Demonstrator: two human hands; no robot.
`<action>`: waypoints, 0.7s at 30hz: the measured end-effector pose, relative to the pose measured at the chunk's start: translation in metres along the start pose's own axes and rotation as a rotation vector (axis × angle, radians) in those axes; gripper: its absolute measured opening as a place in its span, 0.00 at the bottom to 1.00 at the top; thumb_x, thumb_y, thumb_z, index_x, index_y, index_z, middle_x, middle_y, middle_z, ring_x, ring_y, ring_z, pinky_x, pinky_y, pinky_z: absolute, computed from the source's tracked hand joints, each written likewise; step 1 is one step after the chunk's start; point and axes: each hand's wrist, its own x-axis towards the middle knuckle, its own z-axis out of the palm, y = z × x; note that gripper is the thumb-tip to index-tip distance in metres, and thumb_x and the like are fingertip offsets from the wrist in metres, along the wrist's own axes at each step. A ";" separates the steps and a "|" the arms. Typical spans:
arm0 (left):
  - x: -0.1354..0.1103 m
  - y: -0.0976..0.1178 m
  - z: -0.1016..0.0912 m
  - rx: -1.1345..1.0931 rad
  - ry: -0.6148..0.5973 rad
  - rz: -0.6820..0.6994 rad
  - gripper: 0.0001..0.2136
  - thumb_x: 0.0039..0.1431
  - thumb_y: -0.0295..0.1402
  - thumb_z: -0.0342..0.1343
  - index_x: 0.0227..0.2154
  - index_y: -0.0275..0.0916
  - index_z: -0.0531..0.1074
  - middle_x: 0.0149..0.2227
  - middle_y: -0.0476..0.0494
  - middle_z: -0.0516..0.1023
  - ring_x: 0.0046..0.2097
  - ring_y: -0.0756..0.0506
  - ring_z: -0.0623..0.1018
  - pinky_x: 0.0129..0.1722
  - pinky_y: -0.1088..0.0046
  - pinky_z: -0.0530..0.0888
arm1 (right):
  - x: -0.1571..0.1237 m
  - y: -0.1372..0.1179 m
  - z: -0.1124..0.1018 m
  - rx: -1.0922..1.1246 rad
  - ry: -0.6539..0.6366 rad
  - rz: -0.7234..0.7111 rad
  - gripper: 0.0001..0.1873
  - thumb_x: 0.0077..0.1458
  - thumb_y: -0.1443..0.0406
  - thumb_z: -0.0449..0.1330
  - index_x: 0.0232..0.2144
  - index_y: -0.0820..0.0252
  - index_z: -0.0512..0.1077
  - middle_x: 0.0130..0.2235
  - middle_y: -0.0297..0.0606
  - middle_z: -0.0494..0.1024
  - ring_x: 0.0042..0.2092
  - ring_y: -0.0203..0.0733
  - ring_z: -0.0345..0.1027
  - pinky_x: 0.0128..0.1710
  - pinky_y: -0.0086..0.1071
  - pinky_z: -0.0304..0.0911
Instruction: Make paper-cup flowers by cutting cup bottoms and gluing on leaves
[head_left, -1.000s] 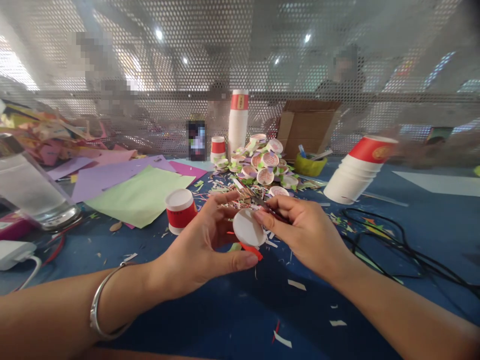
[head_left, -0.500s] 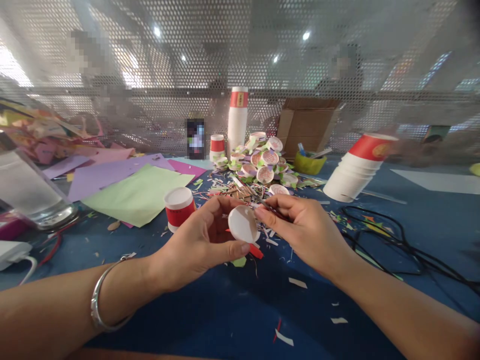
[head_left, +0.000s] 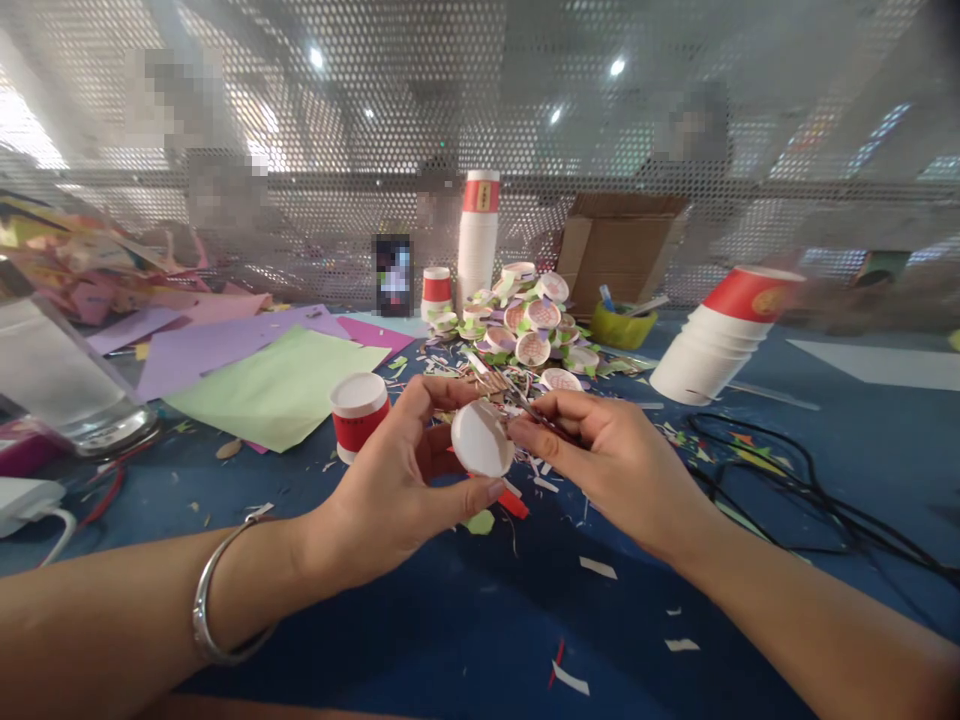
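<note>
In the head view, the left hand (head_left: 394, 485) curls, thumb below, pinching the white disc (head_left: 480, 440) above the table (head_left: 622, 665). The right hand (head_left: 611, 460) pinches a metal tool (head_left: 520, 398) beside it. Since 1 s ago, the left thumb has risen, baring a green scrap (head_left: 480, 522).

The single view looks from the wearer's head, forward and down over the table (head_left: 420, 640), near enough that the left hand (head_left: 390, 500) and right hand (head_left: 607, 460) sit large about the frame's centre, while a perforated panel (head_left: 525, 110) spans its upper part, facing the camera.
</note>
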 end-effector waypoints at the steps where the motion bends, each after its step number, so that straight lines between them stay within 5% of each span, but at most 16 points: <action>1: 0.000 0.000 0.000 0.003 0.020 0.004 0.26 0.54 0.28 0.72 0.50 0.43 0.63 0.42 0.50 0.76 0.40 0.52 0.79 0.38 0.79 0.76 | 0.000 -0.001 0.000 0.024 -0.010 0.003 0.16 0.57 0.53 0.69 0.33 0.59 0.76 0.32 0.32 0.76 0.32 0.35 0.65 0.31 0.28 0.60; 7: 0.000 0.003 0.003 -0.061 0.067 -0.007 0.27 0.50 0.27 0.73 0.47 0.41 0.64 0.41 0.49 0.77 0.41 0.51 0.79 0.40 0.78 0.78 | -0.001 -0.006 0.002 0.046 -0.006 0.035 0.24 0.60 0.43 0.63 0.31 0.59 0.75 0.21 0.24 0.59 0.22 0.30 0.45 0.21 0.29 0.46; 21: -0.004 0.005 0.008 -0.179 0.052 -0.044 0.27 0.47 0.25 0.75 0.44 0.42 0.63 0.38 0.52 0.77 0.38 0.52 0.79 0.37 0.79 0.78 | -0.006 -0.008 0.002 -0.080 -0.016 -0.041 0.21 0.62 0.49 0.63 0.28 0.58 0.73 0.25 0.29 0.66 0.27 0.34 0.52 0.24 0.31 0.50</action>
